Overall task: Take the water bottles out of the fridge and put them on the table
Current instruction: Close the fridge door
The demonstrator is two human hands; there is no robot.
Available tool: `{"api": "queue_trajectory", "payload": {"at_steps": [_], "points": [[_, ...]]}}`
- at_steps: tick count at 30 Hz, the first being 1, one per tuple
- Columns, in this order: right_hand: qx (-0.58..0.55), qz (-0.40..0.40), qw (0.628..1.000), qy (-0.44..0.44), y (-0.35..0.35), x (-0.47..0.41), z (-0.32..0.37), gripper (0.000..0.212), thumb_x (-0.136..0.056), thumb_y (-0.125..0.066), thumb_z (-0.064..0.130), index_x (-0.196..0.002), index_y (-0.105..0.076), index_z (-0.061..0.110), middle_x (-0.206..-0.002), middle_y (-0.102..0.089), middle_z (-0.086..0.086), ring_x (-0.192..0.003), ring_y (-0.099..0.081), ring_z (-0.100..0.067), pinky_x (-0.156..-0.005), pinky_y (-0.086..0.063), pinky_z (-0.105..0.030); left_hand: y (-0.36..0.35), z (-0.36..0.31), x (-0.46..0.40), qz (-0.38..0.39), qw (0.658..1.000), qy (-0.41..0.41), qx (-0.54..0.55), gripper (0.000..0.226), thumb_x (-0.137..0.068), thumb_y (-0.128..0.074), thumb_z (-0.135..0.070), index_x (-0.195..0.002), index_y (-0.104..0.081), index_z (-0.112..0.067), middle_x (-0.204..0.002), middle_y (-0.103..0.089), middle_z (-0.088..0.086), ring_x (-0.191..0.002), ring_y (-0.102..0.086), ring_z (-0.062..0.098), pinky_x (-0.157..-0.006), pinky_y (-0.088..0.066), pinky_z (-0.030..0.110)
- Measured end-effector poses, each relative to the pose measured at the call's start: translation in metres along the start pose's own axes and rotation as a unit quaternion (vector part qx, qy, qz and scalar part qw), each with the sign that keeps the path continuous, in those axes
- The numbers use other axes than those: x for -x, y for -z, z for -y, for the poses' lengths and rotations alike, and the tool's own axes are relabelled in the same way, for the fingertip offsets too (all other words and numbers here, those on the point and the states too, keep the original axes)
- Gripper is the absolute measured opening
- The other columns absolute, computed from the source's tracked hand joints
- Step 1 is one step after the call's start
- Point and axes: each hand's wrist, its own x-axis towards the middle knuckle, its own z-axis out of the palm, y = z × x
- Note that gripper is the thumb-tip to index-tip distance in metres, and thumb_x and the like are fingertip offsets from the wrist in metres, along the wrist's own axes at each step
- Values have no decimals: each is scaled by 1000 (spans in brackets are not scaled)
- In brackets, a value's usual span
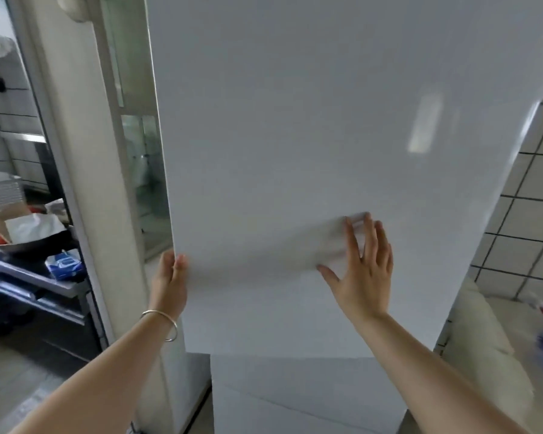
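Upright white fridge door [326,136], hands-on.

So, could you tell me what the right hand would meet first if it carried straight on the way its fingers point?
The right hand, fingers spread, points at the white fridge door and looks at or almost on its front. Carrying on, it would meet that door panel first; actual contact is unclear.

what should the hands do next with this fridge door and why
Probably pull the door's left edge outward with the left hand, which grips that edge. The fridge door looks shut, no bottles show, and the right hand lies flat on its front, so that palm should ease off.
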Motion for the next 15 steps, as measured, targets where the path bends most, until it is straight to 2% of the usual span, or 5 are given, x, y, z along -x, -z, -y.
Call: {"api": "queue_trajectory", "payload": {"at_steps": [4, 7, 9, 11, 15], "points": [[44, -11, 999, -9, -13, -3, 2, 92, -73, -73, 47, -145, -22, 21, -153, -16, -13, -139, -14, -32, -106, -33, -58, -13, 28, -33, 37, 999, -16, 2, 38, -80, -32, -57, -80, -43, -20, -72, -45, 3, -67, -40, 22, -64, -35, 38], [80, -17, 997, -15, -21, -8, 3, 81, -79, -52, 56, -144, -25, 18, -151, -16, -14, -138, -17, -34, -102, -37, -60, -27, 43, -52, 42, 997, -53, -37, 50, -79, -23, -56, -93, -47, -14, -87, -53, 13, -80, -51, 31, -74, -40, 45], [96, -17, 995, -25, -26, -9, 3, 80, -79, -41, 62, -144, -26, 17, -151, -17, -14, -138, -18, -34, -101, -39, -60, -37, 43, -58, 32, 997, -64, -43, 61, -78, -20, -54, -101, -49, -5, -100, -53, 21, -90, -52, 34, -75, -35, 40], [108, -22, 994, -23, -30, -10, 1, 80, -82, -34, 67, -144, -26, 17, -150, -18, -14, -137, -18, -34, -100, -40, -59, -47, 44, -64, 25, 996, -68, -44, 65, -77, -18, -53, -100, -49, -1, -101, -52, 25, -91, -52, 37, -72, -32, 38], [127, -23, 992, -14, -32, -15, -1, 82, -77, -44, 60, -145, -14, 25, -150, -17, -12, -137, -18, -32, -97, -42, -60, -60, 56, -81, 36, 997, -64, -32, 57, -79, -19, -51, -96, -46, -4, -93, -51, 24, -83, -53, 41, -71, -39, 45]]}}
